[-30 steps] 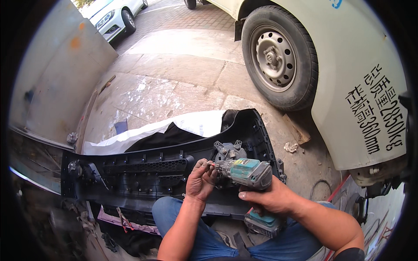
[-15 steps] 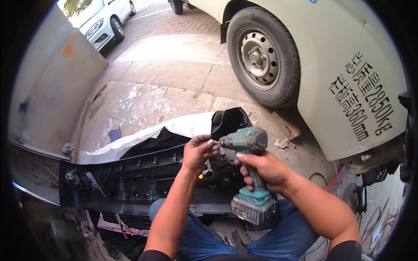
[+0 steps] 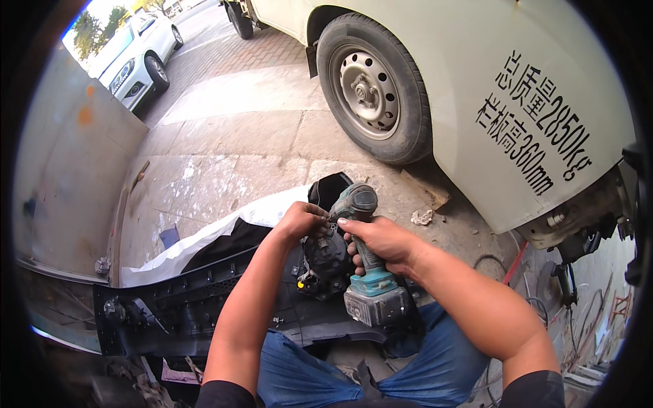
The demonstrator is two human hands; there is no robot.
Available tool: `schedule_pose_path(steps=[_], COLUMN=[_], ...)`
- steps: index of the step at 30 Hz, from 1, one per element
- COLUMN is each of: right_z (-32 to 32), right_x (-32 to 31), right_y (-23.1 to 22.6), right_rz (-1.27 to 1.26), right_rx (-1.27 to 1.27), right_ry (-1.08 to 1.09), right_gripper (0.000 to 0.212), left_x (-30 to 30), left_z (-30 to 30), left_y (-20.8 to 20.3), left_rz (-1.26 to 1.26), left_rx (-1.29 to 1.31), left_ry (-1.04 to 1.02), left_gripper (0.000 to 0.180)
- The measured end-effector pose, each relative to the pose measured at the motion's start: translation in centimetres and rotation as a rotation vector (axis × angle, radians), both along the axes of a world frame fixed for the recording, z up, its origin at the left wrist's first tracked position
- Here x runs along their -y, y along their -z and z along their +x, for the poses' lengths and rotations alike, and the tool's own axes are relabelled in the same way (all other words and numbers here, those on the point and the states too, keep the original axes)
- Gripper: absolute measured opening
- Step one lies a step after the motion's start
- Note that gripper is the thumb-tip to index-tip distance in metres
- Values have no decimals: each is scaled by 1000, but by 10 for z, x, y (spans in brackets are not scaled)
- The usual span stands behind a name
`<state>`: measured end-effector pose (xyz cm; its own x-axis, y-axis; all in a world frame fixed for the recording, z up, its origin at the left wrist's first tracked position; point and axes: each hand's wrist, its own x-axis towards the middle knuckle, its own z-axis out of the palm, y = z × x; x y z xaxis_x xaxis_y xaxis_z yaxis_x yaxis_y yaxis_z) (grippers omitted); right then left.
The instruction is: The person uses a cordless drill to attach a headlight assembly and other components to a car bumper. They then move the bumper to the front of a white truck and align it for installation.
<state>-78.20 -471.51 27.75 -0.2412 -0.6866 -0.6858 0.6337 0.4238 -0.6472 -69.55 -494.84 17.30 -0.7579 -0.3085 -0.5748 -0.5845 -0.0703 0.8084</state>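
Observation:
My right hand (image 3: 384,246) grips a teal and black cordless drill (image 3: 369,262) by its handle. The drill's battery hangs toward me, and its nose points forward and left. My left hand (image 3: 303,222) is closed in a pinch right by the nose. Whatever its fingertips hold is hidden. Both hands are over the right end of a long black car bumper (image 3: 197,289), which lies with its ribbed inner side up. Below the drill nose, a round black lamp-like unit (image 3: 325,257) with a yellow cap (image 3: 300,285) sits in the bumper.
White sheeting (image 3: 153,266) and black cloth (image 3: 231,243) lie beyond the bumper. A pale truck's wheel (image 3: 373,88) stands ahead, with a wood block (image 3: 425,189) near it. At left rises a grey metal panel (image 3: 75,156). Cables and a red bar (image 3: 515,264) are at right.
The view has shifted to the right. Both hands and the drill have moved forward and down to the bumper's far right end, and the drill's nose now points more away from me.

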Motion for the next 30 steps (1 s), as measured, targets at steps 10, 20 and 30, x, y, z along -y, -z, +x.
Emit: schedule_pose_path(steps=[10,20,30], right_z=[-3,-7,-12], right_x=[17,24,29], right_y=[23,38,41], right_rz=[55,119,126], right_rx=[-36,-69,-89], right_ry=[-5,-76,-100], right_gripper=[44,60,71], left_x=[19,11,11], left_z=[-31,-30,-30], left_y=[26,54,64], left_rz=[-449,-385,-426], left_rx=[149,173,139], left_ry=[355,257,255], left_gripper=[26,21,25])
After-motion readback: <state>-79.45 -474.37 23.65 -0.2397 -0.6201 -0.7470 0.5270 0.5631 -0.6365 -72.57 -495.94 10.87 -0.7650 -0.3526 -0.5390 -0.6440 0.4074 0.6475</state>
